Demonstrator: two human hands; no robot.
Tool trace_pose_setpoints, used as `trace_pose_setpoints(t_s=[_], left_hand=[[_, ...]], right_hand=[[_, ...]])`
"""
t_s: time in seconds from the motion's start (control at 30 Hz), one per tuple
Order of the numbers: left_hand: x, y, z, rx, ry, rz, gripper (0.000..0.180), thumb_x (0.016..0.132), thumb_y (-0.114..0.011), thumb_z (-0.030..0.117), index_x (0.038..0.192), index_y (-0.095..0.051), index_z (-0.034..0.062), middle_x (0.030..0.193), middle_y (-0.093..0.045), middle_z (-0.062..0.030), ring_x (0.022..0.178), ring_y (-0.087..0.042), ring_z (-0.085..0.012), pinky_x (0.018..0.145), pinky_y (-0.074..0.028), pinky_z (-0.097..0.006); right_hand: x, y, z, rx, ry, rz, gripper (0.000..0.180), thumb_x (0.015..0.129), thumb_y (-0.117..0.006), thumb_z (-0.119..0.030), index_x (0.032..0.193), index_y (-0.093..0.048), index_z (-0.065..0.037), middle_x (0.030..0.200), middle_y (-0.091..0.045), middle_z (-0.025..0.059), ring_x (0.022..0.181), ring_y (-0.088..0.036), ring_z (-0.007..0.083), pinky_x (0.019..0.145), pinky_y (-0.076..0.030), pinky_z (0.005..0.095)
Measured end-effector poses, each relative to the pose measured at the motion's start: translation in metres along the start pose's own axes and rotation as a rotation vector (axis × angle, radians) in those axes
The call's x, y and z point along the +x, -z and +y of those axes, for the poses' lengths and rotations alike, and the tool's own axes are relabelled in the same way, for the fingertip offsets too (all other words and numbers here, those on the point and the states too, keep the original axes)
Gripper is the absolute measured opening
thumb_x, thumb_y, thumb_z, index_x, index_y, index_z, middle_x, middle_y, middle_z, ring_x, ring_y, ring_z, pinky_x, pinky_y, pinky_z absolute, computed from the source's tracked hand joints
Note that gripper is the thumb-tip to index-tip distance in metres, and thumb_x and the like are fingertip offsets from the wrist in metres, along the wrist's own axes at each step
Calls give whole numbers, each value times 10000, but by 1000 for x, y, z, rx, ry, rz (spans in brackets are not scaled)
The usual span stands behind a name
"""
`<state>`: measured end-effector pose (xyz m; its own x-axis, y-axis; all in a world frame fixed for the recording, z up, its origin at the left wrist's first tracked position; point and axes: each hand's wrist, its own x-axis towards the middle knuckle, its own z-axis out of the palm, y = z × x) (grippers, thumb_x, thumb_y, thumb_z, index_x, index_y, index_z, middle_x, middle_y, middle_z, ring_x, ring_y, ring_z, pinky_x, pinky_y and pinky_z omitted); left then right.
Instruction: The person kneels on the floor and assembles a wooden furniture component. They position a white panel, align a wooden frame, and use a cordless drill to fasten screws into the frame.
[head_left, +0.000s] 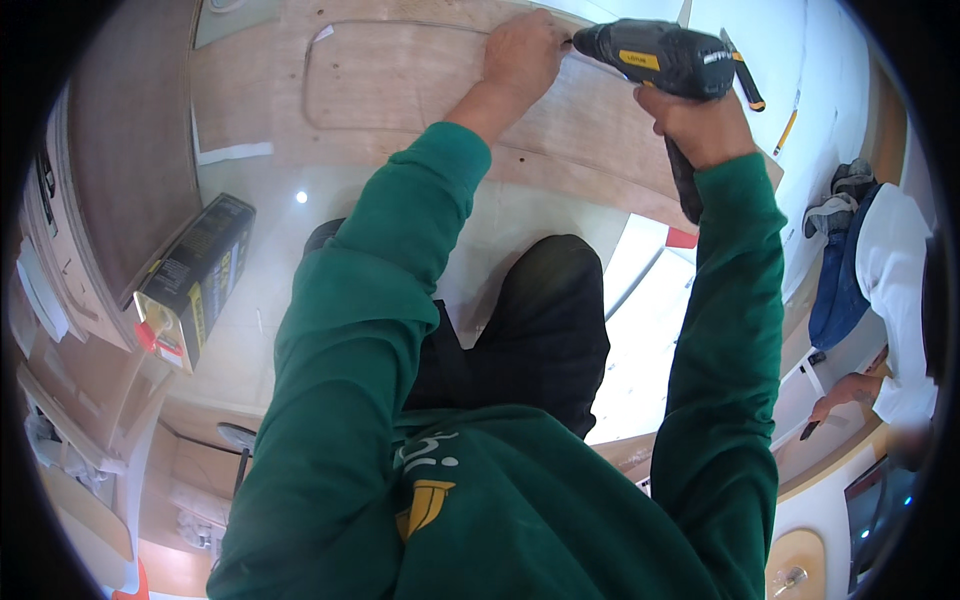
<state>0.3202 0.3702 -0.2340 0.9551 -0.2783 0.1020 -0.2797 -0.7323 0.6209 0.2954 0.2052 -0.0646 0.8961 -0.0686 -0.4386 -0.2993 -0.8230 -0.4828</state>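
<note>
My right hand (pixel 700 122) is wrapped round the grip of a black and yellow cordless drill (pixel 655 55), which lies level with its chuck pointing left. My left hand (pixel 522 58) rests at the far edge of a light plywood panel (pixel 400 85), its fingers pinched together right at the drill's tip. What those fingers hold, if anything, is too small and hidden to make out. A thin bent line or cord (pixel 308 85) runs in a rounded loop over the panel, partly behind my left hand.
Beyond the drill lie a hammer (pixel 745 82) and a yellow pencil (pixel 787 132) on a white surface. A dark box-shaped can with a red cap (pixel 195 280) stands on the floor at left. Another person in a white top (pixel 895 290) is close by at right.
</note>
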Motion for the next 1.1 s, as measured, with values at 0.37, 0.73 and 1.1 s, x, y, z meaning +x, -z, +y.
trace_pose_setpoints(t_s=[0.37,0.73,1.1], left_hand=[[-11,35,-23,-593,265,194,203,877,-698,199,1000,-720,39,916,-692,-76,840,-665,-189,726,-516,-291],[-177,440,-78,417,656,738,255,935,-638,234,1065,-721,31,992,-725,-87,886,-693,-182,789,-553,-283],[-288,516,-241,907,794,507,406,901,-645,373,1188,-688,89,1056,-722,-67,949,-687,-232,825,-526,-361]], right_hand=[[-131,-4,20,558,-276,101,246,850,-733,-141,1055,-655,-27,825,-660,57,693,-623,139,641,-515,289],[-178,-74,24,265,-41,15,290,802,-754,-105,1073,-693,-22,966,-727,128,886,-704,224,794,-532,324],[-171,-87,15,295,-123,-37,301,802,-749,-155,1062,-686,-18,957,-724,143,891,-707,250,795,-533,321]])
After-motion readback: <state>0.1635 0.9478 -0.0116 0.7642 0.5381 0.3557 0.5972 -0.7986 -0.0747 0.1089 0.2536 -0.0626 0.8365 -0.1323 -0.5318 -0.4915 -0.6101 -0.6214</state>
